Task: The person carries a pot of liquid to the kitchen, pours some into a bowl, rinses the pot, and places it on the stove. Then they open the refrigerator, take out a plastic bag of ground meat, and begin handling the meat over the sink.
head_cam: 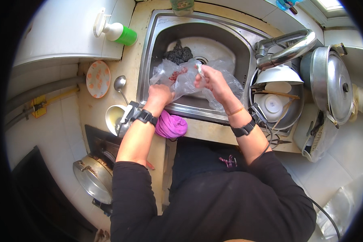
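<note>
Over the near half of a stainless steel sink point(196, 109), both my hands hold a clear plastic bag point(186, 83). Inside the bag is a reddish crumbly food point(178, 74) that looks like minced meat. My left hand point(160, 94) grips the bag's near left side, its fingers partly hidden under the hand. My right hand point(212, 80) pinches a gathered, upright piece of the bag between thumb and fingers. More clear plastic point(227, 81) spreads below my right hand in the basin. Behind the bag lies a dark scouring pad point(179, 53).
A metal faucet point(287, 50) rises at the right, above a basin point(299, 106) of stacked bowls and chopsticks. Beyond stands a lidded pot point(335, 81). A purple cloth point(171, 124), bowl point(110, 119), ladle point(120, 83), plate point(98, 79) and spray bottle point(121, 34) are left.
</note>
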{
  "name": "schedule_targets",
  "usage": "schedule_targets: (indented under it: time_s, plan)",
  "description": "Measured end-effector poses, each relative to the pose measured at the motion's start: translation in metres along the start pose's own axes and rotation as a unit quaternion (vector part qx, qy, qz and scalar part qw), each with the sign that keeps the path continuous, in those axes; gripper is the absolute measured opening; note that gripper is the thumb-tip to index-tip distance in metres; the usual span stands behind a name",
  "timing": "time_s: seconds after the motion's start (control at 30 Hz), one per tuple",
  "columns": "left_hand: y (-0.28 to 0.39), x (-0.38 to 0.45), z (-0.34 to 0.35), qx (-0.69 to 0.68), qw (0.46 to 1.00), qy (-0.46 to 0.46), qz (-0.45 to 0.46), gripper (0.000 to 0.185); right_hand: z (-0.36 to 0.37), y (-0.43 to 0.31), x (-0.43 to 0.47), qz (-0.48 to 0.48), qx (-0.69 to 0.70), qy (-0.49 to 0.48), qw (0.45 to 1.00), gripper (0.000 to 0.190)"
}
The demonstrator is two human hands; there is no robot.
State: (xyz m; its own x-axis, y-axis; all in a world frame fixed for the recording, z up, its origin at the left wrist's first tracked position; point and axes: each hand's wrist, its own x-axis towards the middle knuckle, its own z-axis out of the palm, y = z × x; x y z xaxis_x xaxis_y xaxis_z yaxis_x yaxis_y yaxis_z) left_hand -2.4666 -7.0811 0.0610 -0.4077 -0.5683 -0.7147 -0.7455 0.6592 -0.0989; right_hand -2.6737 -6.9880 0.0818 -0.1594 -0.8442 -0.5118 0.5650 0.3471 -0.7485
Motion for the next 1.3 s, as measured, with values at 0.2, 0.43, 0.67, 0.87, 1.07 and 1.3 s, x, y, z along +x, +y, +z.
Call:
schedule_targets:
  time_s: [0.2,0.43,0.67,0.87,1.07,1.3]
  plan:
    - [0.009,-0.012,0.025,0.036,0.997,0.061,-0.009,0.031,-0.017,0.059,0.083,-0.165,-0.556,0.125,0.805,0.064]
    - [0.008,-0.006,0.027,0.005,0.998,0.05,-0.046,0.021,-0.024,0.089,0.15,0.066,-0.648,-0.004,0.759,0.107]
    - [0.006,-0.005,0.041,0.004,0.999,0.028,-0.036,0.017,-0.037,0.098,0.149,0.206,-0.448,0.006,0.87,0.123]
    - [0.009,0.002,0.072,-0.126,0.977,0.156,-0.07,0.016,-0.042,0.11,0.136,0.092,-0.496,-0.005,0.863,0.118]
    - [0.014,0.025,0.084,-0.146,0.931,0.335,0.02,0.021,-0.03,0.1,0.121,0.031,-0.481,-0.026,0.876,0.102]
    - [-0.004,0.009,0.037,-0.244,0.884,0.356,0.18,0.067,-0.015,0.082,0.102,-0.027,-0.477,0.038,0.878,0.087]
